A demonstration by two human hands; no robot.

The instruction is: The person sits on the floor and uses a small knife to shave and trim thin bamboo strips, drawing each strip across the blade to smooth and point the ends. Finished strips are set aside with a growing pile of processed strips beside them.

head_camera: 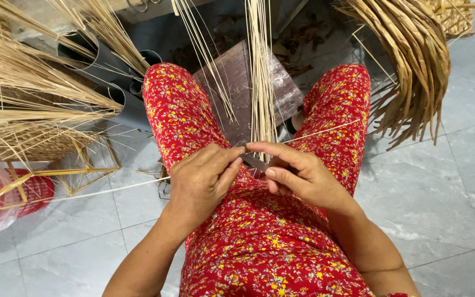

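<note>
I sit with my knees apart in red flowered cloth [259, 242]. A bundle of thin pale straw sticks [260, 82] rises from my lap toward the top of the view. My left hand [202, 181] is closed around a small grey blade [254, 162] at the foot of the bundle. My right hand [295, 170] pinches the lower ends of the sticks between thumb and forefinger, just above the blade. One single stick [320, 132] slants away to the right over my thigh.
A dark wooden board [237, 82] lies on the floor between my legs. Heaps of dry straw [28, 88] and grey pipes [92, 60] lie left. A hanging sheaf of broad dry leaves [413, 66] is at right. A red basket [28, 192] sits at far left on grey tiles.
</note>
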